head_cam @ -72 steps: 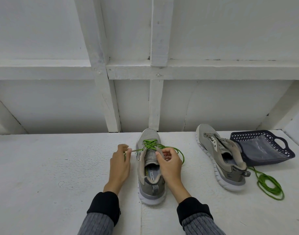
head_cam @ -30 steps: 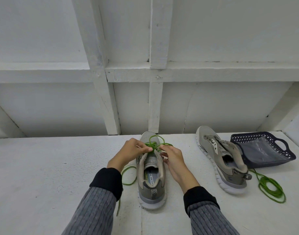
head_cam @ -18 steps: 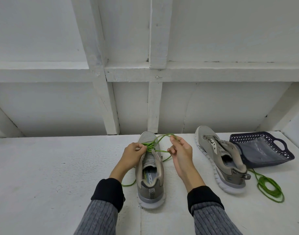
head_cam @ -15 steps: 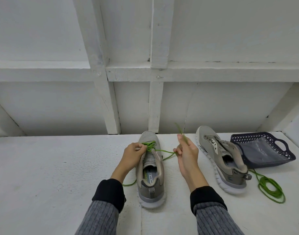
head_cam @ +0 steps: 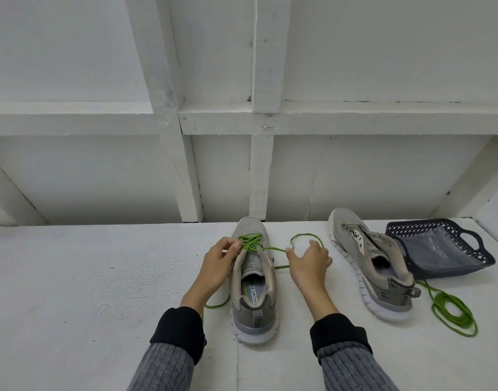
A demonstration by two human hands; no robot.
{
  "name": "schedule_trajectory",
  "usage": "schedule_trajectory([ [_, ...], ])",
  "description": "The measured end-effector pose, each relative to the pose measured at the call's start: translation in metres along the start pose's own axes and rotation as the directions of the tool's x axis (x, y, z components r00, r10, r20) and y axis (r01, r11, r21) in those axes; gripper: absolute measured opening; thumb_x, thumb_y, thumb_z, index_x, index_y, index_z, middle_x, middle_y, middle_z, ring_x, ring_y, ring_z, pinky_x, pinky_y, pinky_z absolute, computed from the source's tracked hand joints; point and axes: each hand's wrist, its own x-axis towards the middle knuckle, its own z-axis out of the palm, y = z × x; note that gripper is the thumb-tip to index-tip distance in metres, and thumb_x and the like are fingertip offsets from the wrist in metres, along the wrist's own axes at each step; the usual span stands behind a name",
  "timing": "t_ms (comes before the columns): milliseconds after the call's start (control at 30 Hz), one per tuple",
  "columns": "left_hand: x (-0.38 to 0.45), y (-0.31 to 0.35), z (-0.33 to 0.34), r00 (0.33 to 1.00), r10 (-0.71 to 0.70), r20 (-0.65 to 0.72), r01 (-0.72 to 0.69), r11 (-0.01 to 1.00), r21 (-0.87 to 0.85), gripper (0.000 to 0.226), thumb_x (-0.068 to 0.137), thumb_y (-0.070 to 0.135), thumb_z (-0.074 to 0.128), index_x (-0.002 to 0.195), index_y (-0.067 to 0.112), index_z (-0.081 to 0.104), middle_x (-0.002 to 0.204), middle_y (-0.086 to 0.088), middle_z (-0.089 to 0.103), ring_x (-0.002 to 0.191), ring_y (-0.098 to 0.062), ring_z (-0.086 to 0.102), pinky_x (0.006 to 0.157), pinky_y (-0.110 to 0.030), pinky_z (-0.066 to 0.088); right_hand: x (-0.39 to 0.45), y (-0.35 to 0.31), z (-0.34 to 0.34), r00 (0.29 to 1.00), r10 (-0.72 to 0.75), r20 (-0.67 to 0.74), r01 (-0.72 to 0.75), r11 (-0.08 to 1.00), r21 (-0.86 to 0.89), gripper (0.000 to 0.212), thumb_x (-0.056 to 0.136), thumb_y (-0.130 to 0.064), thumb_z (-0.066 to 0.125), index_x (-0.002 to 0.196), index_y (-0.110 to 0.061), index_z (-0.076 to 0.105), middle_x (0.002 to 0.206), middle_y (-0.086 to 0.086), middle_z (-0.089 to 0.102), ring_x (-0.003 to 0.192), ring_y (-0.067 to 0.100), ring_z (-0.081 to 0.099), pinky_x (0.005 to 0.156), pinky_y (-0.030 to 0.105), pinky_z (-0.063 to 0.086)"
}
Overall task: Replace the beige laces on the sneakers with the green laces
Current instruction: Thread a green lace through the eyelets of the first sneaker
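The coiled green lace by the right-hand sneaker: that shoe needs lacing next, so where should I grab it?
Pinch the coiled green lace from above, probably with the right hand, at the straight strand near the unlaced grey sneaker's heel. That run lies single and flat, while the loops overlap and could tangle.

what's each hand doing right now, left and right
Left hand: pinches the green lace at the near sneaker.
Right hand: open, fingers spread beside the lace's loose end, gripping nothing.
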Motion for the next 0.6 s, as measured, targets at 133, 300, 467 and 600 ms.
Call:
schedule_trajectory([
  [133, -0.007, -0.011, -0.003, 0.997, 0.078, 0.003, -0.078, 0.99, 0.117, 0.014, 0.101, 0.029, 0.051, 0.1, 0.028, 0.065, 0.097, 0.013, 0.066, 0.087, 0.002, 0.058, 0.077, -0.024, 0.045, -0.007, -0.014, 0.006, 0.925, -0.378, 0.039, 0.366, 0.914, 0.175, 0.024, 0.092, -0.014, 0.061, 0.116, -0.015, 0.065, 0.12, 0.004, 0.057, 0.118, 0.022, 0.043, 0.087, 0.018, 0.028],
  [300, -0.01, -0.011, -0.006, 0.992, 0.13, -0.002, -0.128, 0.981, 0.143, 0.017, 0.099, 0.017, 0.055, 0.088, 0.028, 0.063, 0.088, 0.009, 0.066, 0.08, 0.001, 0.057, 0.074, -0.021, 0.044, -0.012, -0.012, 0.013, 0.88, -0.449, 0.154, 0.435, 0.893, 0.116, 0.017, 0.094, -0.017, 0.058, 0.104, -0.018, 0.071, 0.102, -0.003, 0.067, 0.101, 0.014, 0.047, 0.078, 0.022, 0.031],
  [467, -0.011, -0.009, -0.012, 0.977, 0.201, -0.075, -0.179, 0.956, 0.235, 0.02, 0.097, 0.015, 0.056, 0.08, 0.025, 0.059, 0.082, 0.011, 0.063, 0.081, -0.003, 0.055, 0.072, -0.019, 0.045, -0.015, -0.01, 0.01, 0.881, -0.471, 0.046, 0.472, 0.881, -0.026, 0.015, 0.094, -0.015, 0.056, 0.089, -0.018, 0.07, 0.09, -0.006, 0.066, 0.09, 0.015, 0.04, 0.074, 0.03, 0.028],
  [600, -0.01, -0.015, -0.015, 0.961, 0.244, -0.128, -0.196, 0.932, 0.306, 0.023, 0.097, 0.014, 0.056, 0.077, 0.027, 0.056, 0.081, 0.013, 0.061, 0.081, -0.005, 0.054, 0.072, -0.027, 0.046, -0.021, -0.008, 0.015, 0.897, -0.442, -0.024, 0.441, 0.897, -0.042, 0.014, 0.093, -0.013, 0.058, 0.086, -0.016, 0.069, 0.085, -0.004, 0.066, 0.087, 0.017, 0.04, 0.073, 0.033, 0.033],
])
